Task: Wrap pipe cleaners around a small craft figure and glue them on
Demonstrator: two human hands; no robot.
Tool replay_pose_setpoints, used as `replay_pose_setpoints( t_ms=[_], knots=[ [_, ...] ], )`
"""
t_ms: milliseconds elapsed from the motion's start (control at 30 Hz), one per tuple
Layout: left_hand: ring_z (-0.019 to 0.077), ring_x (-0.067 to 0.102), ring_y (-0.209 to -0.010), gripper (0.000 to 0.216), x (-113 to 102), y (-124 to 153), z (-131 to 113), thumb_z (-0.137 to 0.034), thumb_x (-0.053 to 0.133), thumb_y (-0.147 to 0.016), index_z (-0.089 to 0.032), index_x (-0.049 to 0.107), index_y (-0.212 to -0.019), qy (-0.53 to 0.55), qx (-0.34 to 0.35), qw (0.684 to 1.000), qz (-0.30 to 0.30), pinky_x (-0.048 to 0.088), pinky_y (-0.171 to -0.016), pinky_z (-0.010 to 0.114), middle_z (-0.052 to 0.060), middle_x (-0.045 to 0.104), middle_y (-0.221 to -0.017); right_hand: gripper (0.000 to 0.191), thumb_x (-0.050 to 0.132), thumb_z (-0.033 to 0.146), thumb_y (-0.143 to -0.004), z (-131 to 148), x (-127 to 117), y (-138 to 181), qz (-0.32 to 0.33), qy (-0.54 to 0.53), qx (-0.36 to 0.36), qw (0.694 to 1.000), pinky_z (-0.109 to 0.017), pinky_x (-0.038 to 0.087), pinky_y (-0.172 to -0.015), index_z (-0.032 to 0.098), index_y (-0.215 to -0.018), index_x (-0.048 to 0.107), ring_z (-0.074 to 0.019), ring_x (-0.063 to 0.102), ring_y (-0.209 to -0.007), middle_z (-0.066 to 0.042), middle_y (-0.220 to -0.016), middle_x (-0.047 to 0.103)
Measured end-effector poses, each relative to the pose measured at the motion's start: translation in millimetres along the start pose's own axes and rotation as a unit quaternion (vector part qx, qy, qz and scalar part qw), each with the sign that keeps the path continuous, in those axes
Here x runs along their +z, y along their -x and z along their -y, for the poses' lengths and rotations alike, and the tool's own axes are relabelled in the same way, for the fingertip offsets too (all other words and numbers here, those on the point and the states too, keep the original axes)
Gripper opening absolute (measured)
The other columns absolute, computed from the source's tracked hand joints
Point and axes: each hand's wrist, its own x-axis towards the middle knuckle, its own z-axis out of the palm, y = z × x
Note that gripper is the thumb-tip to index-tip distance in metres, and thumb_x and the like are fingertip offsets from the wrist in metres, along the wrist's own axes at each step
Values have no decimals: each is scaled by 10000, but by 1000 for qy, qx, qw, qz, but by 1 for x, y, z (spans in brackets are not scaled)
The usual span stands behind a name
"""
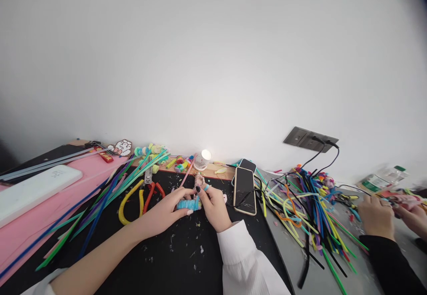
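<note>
My left hand [165, 211] is closed around a light-blue pipe cleaner coil [187, 204], a tight little roll lying sideways between thumb and fingers. A short blue end rises from it to my right hand [215, 208], whose thumb and fingers pinch it. Just beyond those fingertips is a pinkish fuzzy piece [199, 180]; whether my right hand also grips it I cannot tell. A straight pink pipe cleaner [187, 172] slants up behind my left hand. Both hands are low over the black mat [180, 259], which is strewn with fuzz scraps.
Yellow-handled pliers [122, 206] and red-handled cutters [149, 199] lie left of my hands. A lit white cup [202, 160] stands by the wall. Phones [245, 190] and a heap of pipe cleaners [313, 210] are at right, near a co-worker's hands [376, 217]. A white case [40, 193] lies left.
</note>
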Motion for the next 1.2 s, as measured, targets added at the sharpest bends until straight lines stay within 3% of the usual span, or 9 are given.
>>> replay_pose_setpoints(
  t_ms=[200,433,800,1200],
  knots=[
    [287,469,-1257,306,-3,-1,1,-344,505,-874,-252,629,-1139,-83,38,996,-10,352,-1083,406,81,479,-1361,305,432,342,-927,0,1,0,5,-13,-4,1000,-227,330,-565,174,-699,544,-124,409,-575,12,-619,493],
    [232,589,-992,175,-3,4,-9,-338,436,-910,-239,543,-1007,-85,8,996,3,457,-887,349,37,642,-1059,311,438,333,-922,-3,1,0,-8,-15,-8,1000,-224,304,-541,186,-654,495,-120,381,-559,28,-582,443],
    [272,562,-1113,242,0,7,2,-427,472,-905,-247,499,-1064,-109,16,994,-8,447,-923,389,78,612,-1226,282,427,316,-922,0,1,0,1,9,-8,1000,-229,311,-568,175,-716,559,-129,403,-574,17,-608,467],
    [219,576,-870,163,-1,5,-4,-388,458,-902,-228,486,-919,-129,40,990,-27,452,-789,333,36,619,-954,340,434,361,-919,-1,2,0,17,8,-3,1000,-233,278,-555,189,-629,466,-117,382,-554,35,-571,425]
  ],
)
